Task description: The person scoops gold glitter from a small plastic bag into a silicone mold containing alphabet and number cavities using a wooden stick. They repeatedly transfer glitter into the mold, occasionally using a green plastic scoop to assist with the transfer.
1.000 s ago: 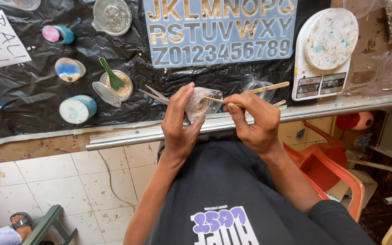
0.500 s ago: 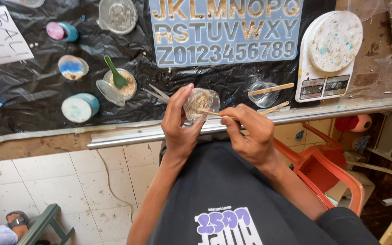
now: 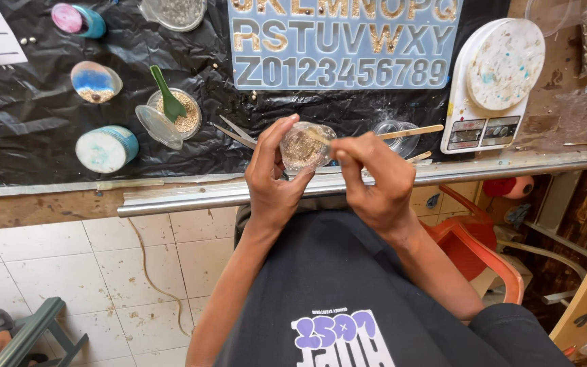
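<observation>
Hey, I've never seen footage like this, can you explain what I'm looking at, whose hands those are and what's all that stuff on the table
The camera sits on a person's head and looks down, so you see their own two hands and their dark shirt below. No machine is involved.

The left hand holds a small clear cup of golden, grainy stuff. The right hand pinches a thin wooden stick that dips into it.

On the black sheet covering the table lie a pale blue letter and number mould, a white kitchen scale, a dish of beads with a green spoon, a few small round pots, and another clear cup with a wooden stick across it.
</observation>
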